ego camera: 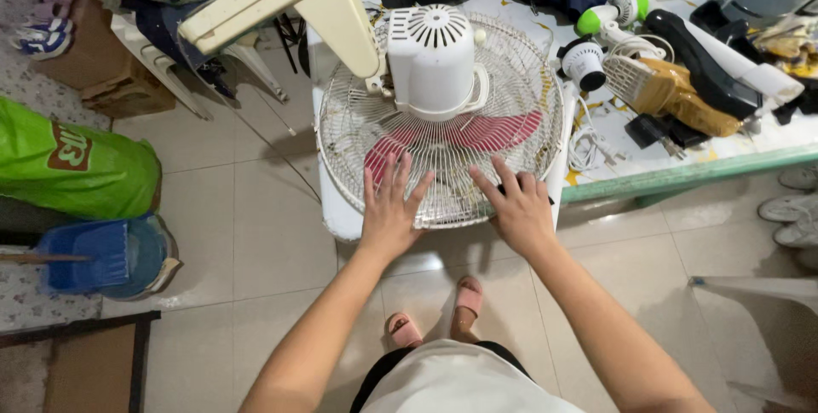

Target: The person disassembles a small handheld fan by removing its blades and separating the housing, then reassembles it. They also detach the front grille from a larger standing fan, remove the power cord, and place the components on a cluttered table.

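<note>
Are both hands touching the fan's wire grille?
Touching. The head view shows the left hand flat on the wire grille and the right hand gripping its lower rim.

Left arm: bare forearm reaching forward from the lower left, elbow low, wrist straight.
Left hand (390, 207): palm down, flat, the fingers (400, 176) spread wide and pointing away from the body.
Right arm: bare forearm rising from the lower right, angled inward toward the middle.
Right hand (520, 208): palm down, knuckles raised, fingers bent and pointing up and to the left.
Spacing: both hands side by side, near but apart.
</note>
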